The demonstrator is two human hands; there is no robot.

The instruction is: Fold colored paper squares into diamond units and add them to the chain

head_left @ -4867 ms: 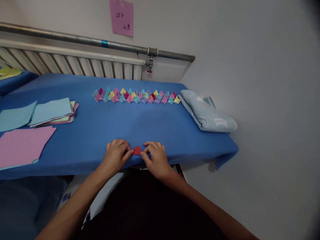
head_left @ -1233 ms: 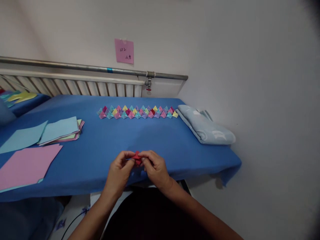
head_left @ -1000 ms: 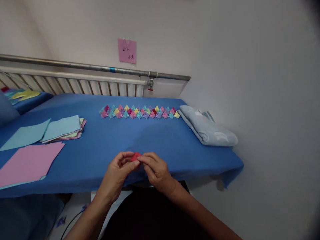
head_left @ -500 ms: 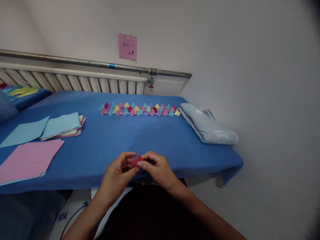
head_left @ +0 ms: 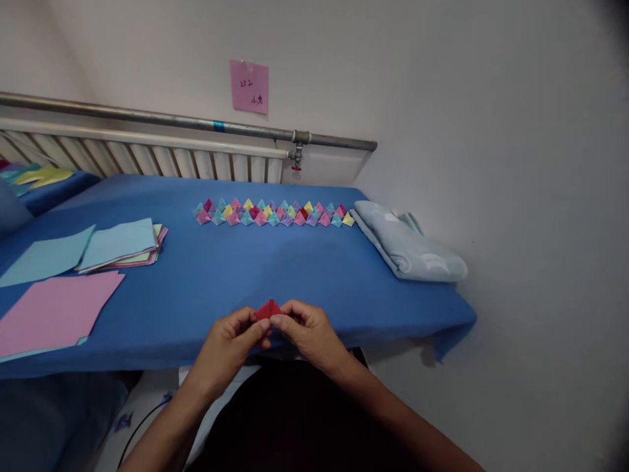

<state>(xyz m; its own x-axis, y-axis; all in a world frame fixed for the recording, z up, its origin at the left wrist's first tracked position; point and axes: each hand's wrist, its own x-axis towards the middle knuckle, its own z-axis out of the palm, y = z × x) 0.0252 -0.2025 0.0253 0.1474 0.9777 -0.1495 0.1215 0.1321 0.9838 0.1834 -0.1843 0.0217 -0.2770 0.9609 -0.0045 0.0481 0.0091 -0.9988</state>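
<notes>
The small red folded paper (head_left: 268, 309) is pinched from both sides, the left hand (head_left: 230, 342) taking its left corner and the right hand (head_left: 308, 332) its right, the fingers (head_left: 256, 326) of each closed on it between thumb and forefinger. It sits just above the near edge of the blue-covered worktop (head_left: 255, 269), in front of the person's body, with a pointed peak standing up. Nearly five seconds ago the same piece lay flat on the cloth under both sets of fingertips; it has since been lifted clear of the surface. Half a second ago it showed as a low, rounded shape tucked between the thumbs, and now its tip rises above the knuckles while the hands have drawn a little closer together. Nothing else on the worktop has moved. The long row of small coloured folded pieces (head_left: 272, 214) lies along the far side, with its right end just beside a folded pale blue cloth (head_left: 410, 246). The large pink sheet (head_left: 54, 311) and the stack of pastel sheets (head_left: 120, 242) rest at the left, well apart from the hands. A pink note (head_left: 249, 86) hangs on the wall above the pipe (head_left: 187, 121).
</notes>
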